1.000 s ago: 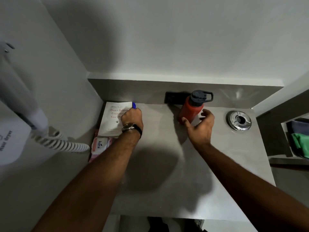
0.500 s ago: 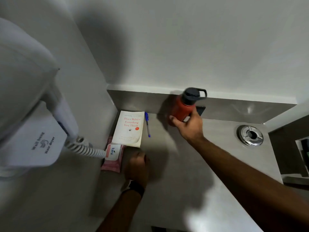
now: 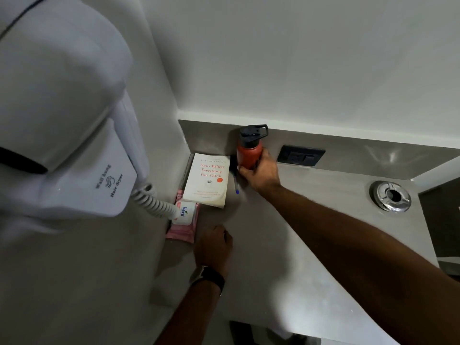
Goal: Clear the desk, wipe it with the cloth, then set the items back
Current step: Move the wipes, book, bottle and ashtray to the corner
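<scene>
- Your right hand [image 3: 261, 174] had its fingers [image 3: 245, 170] wrapped round the red bottle [image 3: 249, 155], which stood upright at the back of the bench [image 3: 298, 232], just beside the book [image 3: 207, 180].
- The pen [image 3: 236, 185] lay between book and bottle, nearly touching your thumb, so I'd have set the base down straight and not slid it sideways, or the pen would've rolled.
- Your left hand [image 3: 214, 247] looked loosely curled on the bench near the pink wipes pack [image 3: 183, 220]. Hard to say from that angle whether it held anything.
- Bottle seemed to be down already, though the base was hidden behind your hand.
- Best to let go only once it sat flat, clear of the wall socket [image 3: 301, 155].
</scene>
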